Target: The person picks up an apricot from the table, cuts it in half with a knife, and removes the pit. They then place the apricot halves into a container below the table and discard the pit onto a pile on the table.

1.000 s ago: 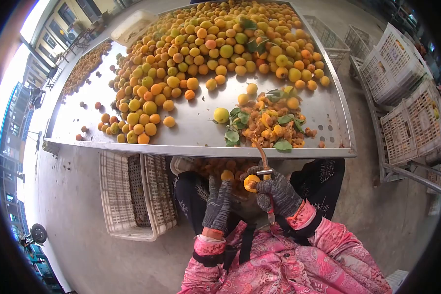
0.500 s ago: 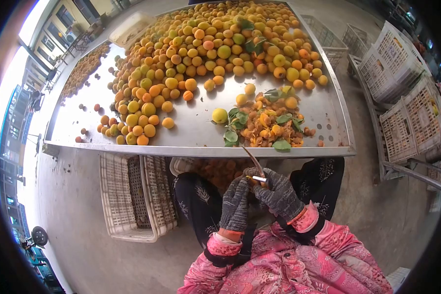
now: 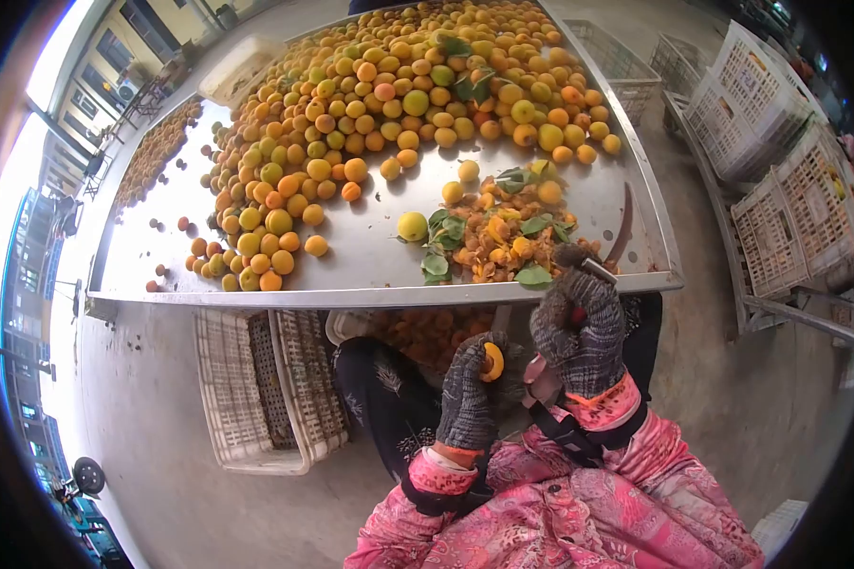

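Note:
My left hand [image 3: 469,391], in a grey knitted glove, is closed around a cut apricot [image 3: 492,362] whose orange flesh shows at the fingertips, over my lap. My right hand [image 3: 579,327], gloved alike, grips a curved knife [image 3: 623,226] at the table's front edge. Its dark blade points up and away over the metal, and a silver band shows by the fingers. Something small and red shows in the right palm; I cannot make out what. Just left of the blade lies a heap of brown pits and orange scraps [image 3: 503,237] with green leaves.
A large pile of apricots [image 3: 370,104] covers much of the rimmed metal table [image 3: 370,228]. Below it stand a white plastic crate [image 3: 256,389] and a container of orange pieces [image 3: 436,332] between my knees. Stacked crates [image 3: 778,190] stand at right.
My hands have parted. The right hand with the knife moved up and right to the table edge, while the left lowered slightly, keeping the apricot piece. The view shifted slightly.

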`<act>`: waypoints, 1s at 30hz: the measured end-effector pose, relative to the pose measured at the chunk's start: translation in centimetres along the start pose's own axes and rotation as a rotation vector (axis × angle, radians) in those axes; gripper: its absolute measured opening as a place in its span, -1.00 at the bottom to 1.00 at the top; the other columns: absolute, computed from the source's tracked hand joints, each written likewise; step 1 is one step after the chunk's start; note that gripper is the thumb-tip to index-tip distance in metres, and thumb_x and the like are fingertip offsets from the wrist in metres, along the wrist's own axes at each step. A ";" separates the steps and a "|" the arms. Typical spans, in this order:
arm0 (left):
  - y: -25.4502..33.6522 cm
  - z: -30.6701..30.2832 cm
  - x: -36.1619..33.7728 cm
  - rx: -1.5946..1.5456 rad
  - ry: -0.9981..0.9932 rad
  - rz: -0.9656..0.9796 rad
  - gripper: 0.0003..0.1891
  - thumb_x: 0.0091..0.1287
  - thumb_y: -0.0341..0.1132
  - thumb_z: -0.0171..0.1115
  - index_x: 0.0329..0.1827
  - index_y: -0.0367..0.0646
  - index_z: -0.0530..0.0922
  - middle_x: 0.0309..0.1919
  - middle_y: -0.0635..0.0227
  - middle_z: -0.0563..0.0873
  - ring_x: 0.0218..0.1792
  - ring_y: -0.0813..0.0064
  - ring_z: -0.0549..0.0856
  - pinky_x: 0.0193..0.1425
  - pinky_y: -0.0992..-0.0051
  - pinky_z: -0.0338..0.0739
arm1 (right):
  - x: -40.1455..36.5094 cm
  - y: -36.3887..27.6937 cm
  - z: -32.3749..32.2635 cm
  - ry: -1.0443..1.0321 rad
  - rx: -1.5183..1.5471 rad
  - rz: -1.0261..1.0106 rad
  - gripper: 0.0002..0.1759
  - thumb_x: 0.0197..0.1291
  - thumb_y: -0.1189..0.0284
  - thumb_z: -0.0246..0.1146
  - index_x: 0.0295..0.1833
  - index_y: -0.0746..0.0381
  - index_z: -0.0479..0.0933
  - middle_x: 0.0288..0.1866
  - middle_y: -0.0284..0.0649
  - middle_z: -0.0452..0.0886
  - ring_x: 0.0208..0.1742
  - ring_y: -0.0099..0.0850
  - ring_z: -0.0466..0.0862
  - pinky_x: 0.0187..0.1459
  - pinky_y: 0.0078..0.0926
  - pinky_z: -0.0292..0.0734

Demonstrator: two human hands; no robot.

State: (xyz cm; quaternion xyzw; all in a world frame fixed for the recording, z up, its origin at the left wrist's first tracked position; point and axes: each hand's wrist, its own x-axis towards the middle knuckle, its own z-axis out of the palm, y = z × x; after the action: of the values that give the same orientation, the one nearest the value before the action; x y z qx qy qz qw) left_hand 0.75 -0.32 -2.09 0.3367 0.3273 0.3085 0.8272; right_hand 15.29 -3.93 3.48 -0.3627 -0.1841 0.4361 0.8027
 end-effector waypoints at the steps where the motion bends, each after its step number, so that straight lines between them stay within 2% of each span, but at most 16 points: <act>1: 0.3 0.8 -0.1 -0.132 0.008 -0.048 -0.66 0.36 -0.20 -0.08 0.09 -0.20 0.41 -0.06 0.32 0.53 -0.04 0.49 0.51 0.08 0.49 0.43 | 0.0 -0.5 1.1 0.006 0.001 -0.006 -0.74 0.15 0.53 0.13 -0.02 0.28 0.38 -0.57 -0.30 0.43 -0.67 -0.55 0.42 -0.63 -0.64 0.38; 3: 0.2 1.5 0.0 -0.119 0.020 -0.046 -0.65 0.38 -0.15 -0.10 0.08 -0.19 0.41 -0.08 0.32 0.54 -0.06 0.49 0.53 0.03 0.48 0.47 | 0.2 -1.0 2.7 0.249 0.110 -0.010 -0.78 0.15 0.56 0.12 -0.07 0.30 0.38 -0.56 -0.30 0.40 -0.67 -0.58 0.38 -0.60 -0.65 0.38; 5: 0.0 2.1 0.1 -0.107 0.037 -0.041 -0.63 0.39 -0.11 -0.11 0.07 -0.17 0.41 -0.10 0.31 0.54 -0.09 0.48 0.54 -0.01 0.46 0.50 | 0.4 -0.2 2.3 0.202 0.146 -0.097 -0.83 0.15 0.61 0.10 -0.11 0.32 0.39 -0.53 -0.33 0.40 -0.61 -0.61 0.39 -0.56 -0.66 0.38; 7: -0.1 2.7 0.1 -0.277 0.049 -0.104 -0.60 0.39 -0.01 -0.12 0.03 -0.15 0.42 -0.18 0.32 0.56 -0.18 0.47 0.58 -0.12 0.45 0.54 | 0.9 0.4 1.8 0.211 -0.369 -0.374 -0.86 0.16 0.55 0.12 -0.15 0.28 0.41 -0.57 -0.35 0.40 -0.65 -0.60 0.37 -0.61 -0.66 0.33; 8: 0.2 3.0 -0.1 -0.272 0.049 -0.111 -0.60 0.39 -0.01 -0.12 0.03 -0.15 0.42 -0.18 0.32 0.56 -0.18 0.47 0.58 -0.12 0.45 0.54 | 0.7 0.1 1.6 0.136 -0.289 -0.338 -0.84 0.16 0.47 0.15 -0.14 0.23 0.43 -0.61 -0.37 0.40 -0.68 -0.59 0.35 -0.64 -0.68 0.29; 9: 0.6 3.5 -0.3 -0.354 0.017 -0.144 -0.59 0.39 0.01 -0.12 0.00 -0.14 0.43 -0.22 0.32 0.56 -0.22 0.47 0.58 -0.15 0.46 0.55 | 0.6 0.3 1.6 0.142 -0.288 -0.338 -0.84 0.16 0.47 0.15 -0.14 0.23 0.43 -0.61 -0.37 0.40 -0.68 -0.59 0.35 -0.64 -0.68 0.29; 11: 0.7 3.9 -0.3 -0.432 -0.016 -0.181 -0.58 0.38 0.03 -0.12 -0.02 -0.14 0.43 -0.25 0.33 0.57 -0.25 0.47 0.58 -0.19 0.46 0.55 | 0.5 0.8 1.5 0.289 -0.773 -0.557 -0.81 0.15 0.41 0.17 -0.12 0.23 0.43 -0.63 -0.38 0.40 -0.69 -0.60 0.34 -0.64 -0.69 0.29; 14: 0.3 3.9 -0.2 -0.307 0.049 -0.135 -0.59 0.38 0.04 -0.12 -0.04 -0.13 0.43 -0.31 0.33 0.57 -0.31 0.48 0.58 -0.23 0.46 0.55 | 0.3 0.9 1.2 0.316 -0.932 -0.602 -0.80 0.16 0.42 0.17 -0.10 0.22 0.43 -0.61 -0.38 0.42 -0.66 -0.61 0.36 -0.62 -0.69 0.29; 16: -0.3 3.8 0.0 -0.412 0.115 -0.136 -0.54 0.41 0.03 -0.21 -0.02 -0.21 0.43 -0.10 0.24 0.57 -0.07 0.36 0.57 0.11 0.37 0.45 | 0.2 0.9 1.0 0.300 -1.011 -0.651 -0.79 0.16 0.42 0.17 -0.10 0.22 0.43 -0.60 -0.37 0.43 -0.66 -0.61 0.37 -0.63 -0.68 0.28; 18: -0.3 4.2 -0.1 -0.420 0.113 -0.117 -0.54 0.42 0.02 -0.22 0.00 -0.20 0.42 -0.08 0.24 0.56 -0.06 0.37 0.56 0.12 0.38 0.45 | -0.1 0.9 1.2 0.283 -1.091 -0.698 -0.79 0.16 0.42 0.17 -0.09 0.21 0.42 -0.59 -0.36 0.44 -0.66 -0.61 0.38 -0.63 -0.68 0.27; 20: -0.5 4.4 -0.2 -0.429 0.109 -0.096 -0.55 0.42 0.01 -0.22 0.02 -0.20 0.41 -0.07 0.24 0.56 -0.05 0.38 0.55 0.12 0.39 0.44 | -0.7 0.9 2.1 0.210 -0.086 -0.248 -0.78 0.17 0.41 0.16 -0.08 0.21 0.42 -0.58 -0.35 0.45 -0.65 -0.61 0.38 -0.63 -0.67 0.27; 22: -1.1 4.3 -0.2 -0.246 0.079 0.063 -0.57 0.43 -0.01 -0.22 0.05 -0.19 0.40 -0.05 0.25 0.55 -0.04 0.40 0.54 0.13 0.42 0.43 | -0.8 1.3 2.0 0.225 -0.075 -0.261 -0.79 0.18 0.42 0.15 -0.07 0.21 0.41 -0.58 -0.36 0.44 -0.64 -0.62 0.38 -0.63 -0.67 0.26; 26: -1.3 4.5 -0.3 -0.319 0.093 0.027 -0.58 0.44 -0.03 -0.22 0.05 -0.18 0.40 -0.06 0.28 0.55 -0.05 0.43 0.54 0.13 0.45 0.41 | -0.3 1.3 1.2 0.229 -0.047 -0.239 -0.79 0.18 0.44 0.14 -0.06 0.19 0.40 -0.59 -0.38 0.41 -0.65 -0.63 0.37 -0.63 -0.68 0.29; 28: -1.6 4.1 -0.3 -0.026 0.110 0.151 -0.59 0.44 -0.04 -0.21 0.03 -0.18 0.41 -0.08 0.31 0.55 -0.06 0.48 0.54 0.10 0.48 0.43 | 0.1 1.2 1.2 0.272 0.039 -0.205 -0.80 0.18 0.45 0.14 -0.07 0.18 0.41 -0.60 -0.38 0.40 -0.65 -0.63 0.37 -0.64 -0.68 0.31; 29: -1.5 4.1 -0.4 -0.026 0.109 0.150 -0.59 0.44 -0.04 -0.21 0.03 -0.18 0.41 -0.08 0.31 0.55 -0.06 0.48 0.54 0.10 0.48 0.43 | 0.2 1.3 1.1 0.312 0.128 -0.171 -0.80 0.18 0.45 0.14 -0.07 0.17 0.41 -0.60 -0.39 0.39 -0.65 -0.64 0.37 -0.64 -0.68 0.32; 30: -0.8 4.4 -0.7 0.008 0.081 0.110 -0.60 0.44 -0.05 -0.21 0.02 -0.17 0.42 -0.08 0.32 0.55 -0.07 0.49 0.54 0.08 0.50 0.44 | 0.5 1.7 0.7 0.406 -0.642 -0.366 -0.80 0.17 0.43 0.15 -0.07 0.17 0.42 -0.59 -0.39 0.40 -0.66 -0.64 0.36 -0.65 -0.68 0.34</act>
State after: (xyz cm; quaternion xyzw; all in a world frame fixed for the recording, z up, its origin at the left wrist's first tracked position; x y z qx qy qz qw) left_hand 3.86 -2.86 0.01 0.3447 0.3426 0.3655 0.7938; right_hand 14.18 -2.62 2.64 -0.6344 -0.2104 0.1266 0.7330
